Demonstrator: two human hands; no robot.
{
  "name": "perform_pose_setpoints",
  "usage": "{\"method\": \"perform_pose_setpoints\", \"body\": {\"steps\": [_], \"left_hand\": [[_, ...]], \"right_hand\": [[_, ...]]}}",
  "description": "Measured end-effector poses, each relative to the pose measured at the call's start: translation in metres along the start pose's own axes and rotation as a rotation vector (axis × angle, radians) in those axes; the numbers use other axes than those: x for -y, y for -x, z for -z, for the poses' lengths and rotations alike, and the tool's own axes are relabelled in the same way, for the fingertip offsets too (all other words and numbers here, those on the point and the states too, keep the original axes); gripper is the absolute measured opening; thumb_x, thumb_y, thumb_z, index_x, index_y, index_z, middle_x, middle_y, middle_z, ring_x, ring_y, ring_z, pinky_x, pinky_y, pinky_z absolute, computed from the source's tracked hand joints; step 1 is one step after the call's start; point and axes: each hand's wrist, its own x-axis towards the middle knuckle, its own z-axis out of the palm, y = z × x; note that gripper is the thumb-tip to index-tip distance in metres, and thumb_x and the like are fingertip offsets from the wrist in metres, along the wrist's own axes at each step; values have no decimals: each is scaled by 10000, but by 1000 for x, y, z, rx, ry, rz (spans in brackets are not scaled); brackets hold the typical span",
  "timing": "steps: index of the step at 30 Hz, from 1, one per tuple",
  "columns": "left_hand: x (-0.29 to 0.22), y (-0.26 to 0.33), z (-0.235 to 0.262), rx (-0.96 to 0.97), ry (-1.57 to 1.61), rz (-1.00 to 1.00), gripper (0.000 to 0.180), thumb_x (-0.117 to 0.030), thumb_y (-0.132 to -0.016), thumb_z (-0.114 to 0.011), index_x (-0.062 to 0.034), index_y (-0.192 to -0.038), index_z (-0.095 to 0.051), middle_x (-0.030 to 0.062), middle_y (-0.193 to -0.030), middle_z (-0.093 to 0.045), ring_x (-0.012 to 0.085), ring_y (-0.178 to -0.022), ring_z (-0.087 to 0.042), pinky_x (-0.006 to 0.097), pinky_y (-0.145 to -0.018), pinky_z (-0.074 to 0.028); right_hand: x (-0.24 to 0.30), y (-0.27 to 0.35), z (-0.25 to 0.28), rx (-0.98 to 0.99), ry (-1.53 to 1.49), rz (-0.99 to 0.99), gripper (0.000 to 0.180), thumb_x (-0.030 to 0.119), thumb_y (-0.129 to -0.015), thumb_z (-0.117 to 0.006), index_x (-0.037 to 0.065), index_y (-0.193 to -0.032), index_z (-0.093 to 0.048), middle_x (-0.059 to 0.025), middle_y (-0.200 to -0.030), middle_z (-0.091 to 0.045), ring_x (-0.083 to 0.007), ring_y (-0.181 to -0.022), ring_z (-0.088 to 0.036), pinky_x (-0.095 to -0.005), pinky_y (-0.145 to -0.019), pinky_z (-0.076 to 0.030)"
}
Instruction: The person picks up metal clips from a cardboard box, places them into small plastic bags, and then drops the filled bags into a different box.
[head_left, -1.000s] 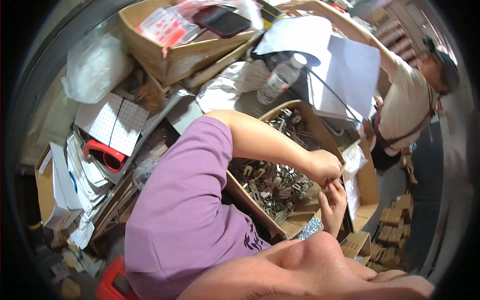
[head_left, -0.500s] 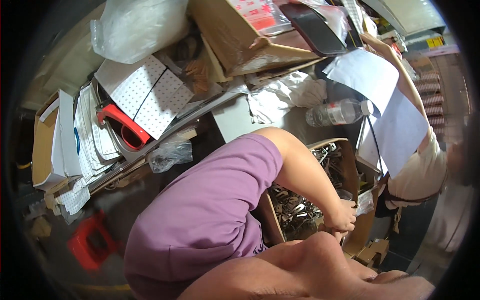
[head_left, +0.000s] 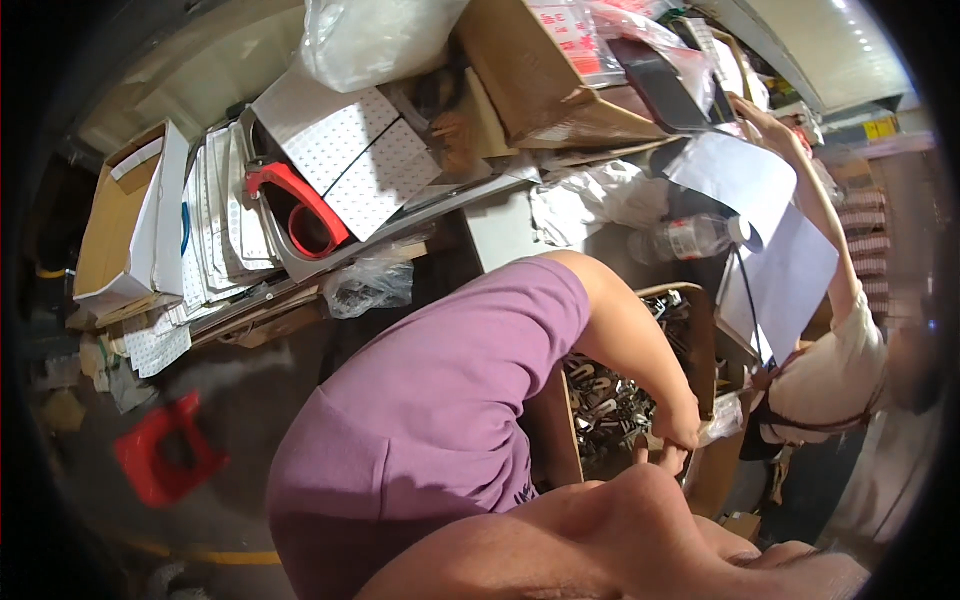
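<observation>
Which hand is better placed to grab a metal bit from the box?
Probably the left hand: it reaches across the box of metal bits, near the right wall. Of the right hand, only some fingers show, just below the left, so its reach is harder to judge.

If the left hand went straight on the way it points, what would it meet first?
Probably the right hand, partly visible just below the left hand in the picture; they may already touch, as depth is unclear.

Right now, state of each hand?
Left hand: by the parts box; open or closed, cannot be told.
Right hand: mostly hidden; cannot be told.
</observation>
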Motion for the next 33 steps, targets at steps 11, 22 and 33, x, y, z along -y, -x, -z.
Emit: {"method": "perform_pose_setpoints", "body": {"steps": [11,22,33], "left_hand": [[1,20,19,-70,-192,18,876,-238,-618,-700,-155,-1400,-315,107,-1231,-489,294,-1155,-454,462,-894,-346],[-24,62,93,-16,-159,117,922,-252,-594,-798,-102,-1377,-336,177,-1306,-447,368,-1191,-442,448,-973,-383],[-31,31,36,-27,23,74,487,-127,-636,-724,-35,-1077,-540,114,-1029,-591,287,-1056,-538,409,-934,-360]], "right_hand": [[-8,0,-5,168,302,-60,530,326,-713,-682,85,-1172,-570,-181,-1221,-489,-314,-1120,-445,-446,-922,-286],[-2,8,2,-19,181,13,554,361,-722,-696,125,-1203,-556,-110,-1217,-505,-274,-1045,-506,-419,-880,-322],[-6,9,-4,-149,-76,136,305,138,-689,-686,60,-967,-590,-152,-951,-582,-351,-865,-568,-427,-765,-472]]}}
